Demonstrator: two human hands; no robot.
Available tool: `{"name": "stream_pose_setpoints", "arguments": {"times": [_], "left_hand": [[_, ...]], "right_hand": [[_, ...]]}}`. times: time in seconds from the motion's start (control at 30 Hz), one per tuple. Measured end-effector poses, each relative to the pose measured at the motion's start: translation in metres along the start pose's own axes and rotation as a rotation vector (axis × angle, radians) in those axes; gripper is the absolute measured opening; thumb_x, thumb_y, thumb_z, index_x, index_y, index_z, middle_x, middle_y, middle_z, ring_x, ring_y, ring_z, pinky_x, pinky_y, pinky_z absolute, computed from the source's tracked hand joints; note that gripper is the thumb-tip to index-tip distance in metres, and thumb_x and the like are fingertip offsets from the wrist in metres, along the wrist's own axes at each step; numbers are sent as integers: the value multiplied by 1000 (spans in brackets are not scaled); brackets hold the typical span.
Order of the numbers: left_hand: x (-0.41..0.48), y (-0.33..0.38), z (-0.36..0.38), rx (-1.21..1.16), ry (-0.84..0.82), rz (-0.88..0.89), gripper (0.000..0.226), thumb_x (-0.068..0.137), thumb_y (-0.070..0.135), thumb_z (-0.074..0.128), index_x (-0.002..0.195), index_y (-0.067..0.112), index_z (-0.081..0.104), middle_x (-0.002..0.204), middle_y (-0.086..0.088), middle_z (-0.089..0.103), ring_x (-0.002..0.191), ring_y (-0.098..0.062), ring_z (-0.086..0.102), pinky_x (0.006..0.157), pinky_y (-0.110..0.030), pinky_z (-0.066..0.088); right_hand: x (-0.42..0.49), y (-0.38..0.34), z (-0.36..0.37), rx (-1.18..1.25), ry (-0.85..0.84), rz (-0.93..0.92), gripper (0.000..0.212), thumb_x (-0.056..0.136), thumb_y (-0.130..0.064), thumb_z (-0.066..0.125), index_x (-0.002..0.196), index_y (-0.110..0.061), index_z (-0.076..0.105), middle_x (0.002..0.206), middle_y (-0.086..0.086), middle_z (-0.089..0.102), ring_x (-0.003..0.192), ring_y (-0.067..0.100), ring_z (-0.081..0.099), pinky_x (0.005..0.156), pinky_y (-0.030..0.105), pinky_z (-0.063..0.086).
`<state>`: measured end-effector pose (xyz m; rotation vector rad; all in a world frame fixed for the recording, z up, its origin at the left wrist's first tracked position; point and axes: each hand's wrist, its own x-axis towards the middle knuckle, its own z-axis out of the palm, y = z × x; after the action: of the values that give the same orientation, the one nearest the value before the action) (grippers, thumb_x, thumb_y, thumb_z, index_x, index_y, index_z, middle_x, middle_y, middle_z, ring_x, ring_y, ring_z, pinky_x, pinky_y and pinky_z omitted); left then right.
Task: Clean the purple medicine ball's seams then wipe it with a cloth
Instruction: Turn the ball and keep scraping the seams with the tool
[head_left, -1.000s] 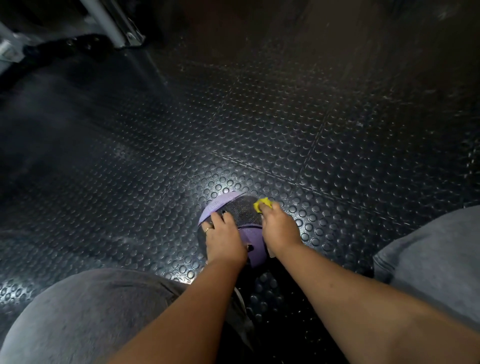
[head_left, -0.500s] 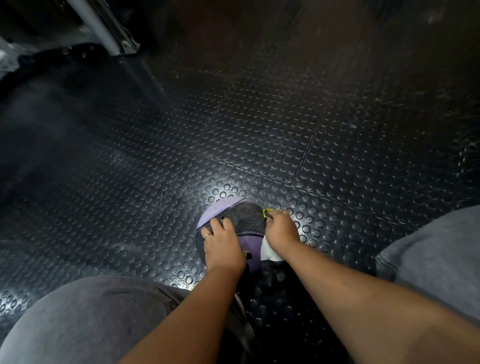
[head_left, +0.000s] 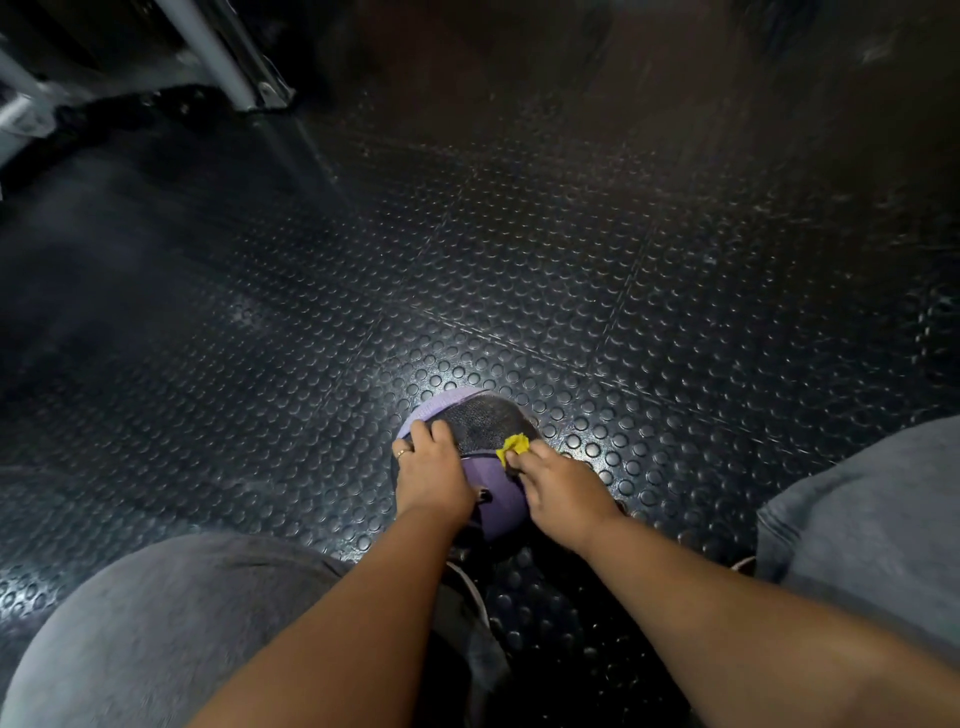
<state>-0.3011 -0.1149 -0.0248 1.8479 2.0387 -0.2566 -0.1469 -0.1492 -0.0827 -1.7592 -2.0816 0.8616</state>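
Note:
The purple and black medicine ball sits on the studded rubber floor between my knees. My left hand, a ring on one finger, rests on the ball's left side with fingers spread over it. My right hand pinches a small yellow cloth against the seam between the black and purple panels on the ball's right side. The lower part of the ball is hidden by both hands.
Black studded rubber floor tiles stretch all around. A grey metal frame leg stands at the far upper left. My knees in grey trousers flank the ball on both sides.
My right hand has slid back up along the seam, so the yellow cloth shows again at the fingertips. My left hand has stayed on the ball.

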Motion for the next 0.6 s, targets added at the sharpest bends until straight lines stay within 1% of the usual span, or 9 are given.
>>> {"name": "stream_pose_setpoints", "arguments": {"times": [0.07, 0.13, 0.2, 0.23, 0.27, 0.33, 0.43, 0.53, 0.6], "left_hand": [[1, 1, -2, -15, -11, -5, 85, 72, 37, 88, 132, 8, 35, 135, -10, 32, 130, -38, 31, 106, -45, 41], [0, 2, -1, -18, -19, -14, 88, 71, 37, 89, 134, 8, 35, 137, -10, 31, 133, -39, 30, 107, -46, 41], [0, 0, -1, -20, -19, -21, 91, 70, 37, 90, 135, 8, 34, 138, -11, 30, 134, -41, 28, 106, -48, 42], [-1, -1, -1, -25, -19, -24, 91, 69, 38, 89, 135, 8, 33, 138, -11, 30, 135, -42, 28, 106, -49, 41], [-1, -2, -1, -31, -22, -28, 91, 69, 39, 89, 135, 9, 33, 138, -11, 30, 135, -42, 28, 106, -49, 41], [0, -2, 1, -37, -29, -25, 91, 69, 41, 89, 134, 10, 33, 138, -11, 29, 134, -42, 29, 106, -50, 41], [2, 1, 6, -13, -8, 10, 88, 69, 41, 88, 131, 11, 34, 138, -12, 31, 130, -41, 33, 106, -47, 39], [0, 2, 11, 52, 16, 47, 82, 73, 39, 86, 129, 11, 33, 138, -11, 31, 126, -39, 36, 104, -43, 38], [-2, 3, 13, 91, 13, 63, 82, 74, 42, 84, 131, 12, 32, 139, -11, 30, 126, -38, 35, 104, -42, 38]], "right_hand": [[-4, 12, -1, -29, -17, 98, 34, 94, -17, 46, 125, -24, 60, 120, 0, 52, 93, 32, 62, 77, 37, 50], [-5, 28, -4, -70, -63, 261, 36, 92, -10, 46, 123, -21, 61, 128, 3, 51, 99, 31, 62, 81, 34, 49], [-4, 39, -7, -35, -22, 437, 35, 94, -11, 46, 125, -20, 59, 133, 6, 48, 103, 30, 60, 86, 34, 48], [-2, 40, -9, 4, 29, 467, 36, 95, -13, 46, 130, -20, 55, 135, 6, 47, 105, 30, 59, 87, 34, 48], [2, 36, -9, 55, 78, 442, 40, 96, -13, 46, 135, -21, 50, 135, 5, 45, 106, 30, 58, 87, 35, 47], [12, 17, -8, 136, 112, 272, 50, 93, -6, 48, 138, -27, 44, 132, 3, 43, 100, 31, 59, 82, 36, 48], [18, -10, -3, 20, 66, 14, 51, 88, -2, 49, 131, -30, 48, 122, 2, 44, 89, 31, 59, 73, 39, 48], [19, -10, 2, -54, 99, -4, 40, 90, -7, 49, 126, -26, 53, 117, 3, 48, 84, 33, 60, 66, 40, 47], [24, -8, 3, -4, 145, 16, 31, 94, -13, 48, 122, -24, 55, 114, 4, 49, 80, 36, 60, 62, 42, 48]]}}
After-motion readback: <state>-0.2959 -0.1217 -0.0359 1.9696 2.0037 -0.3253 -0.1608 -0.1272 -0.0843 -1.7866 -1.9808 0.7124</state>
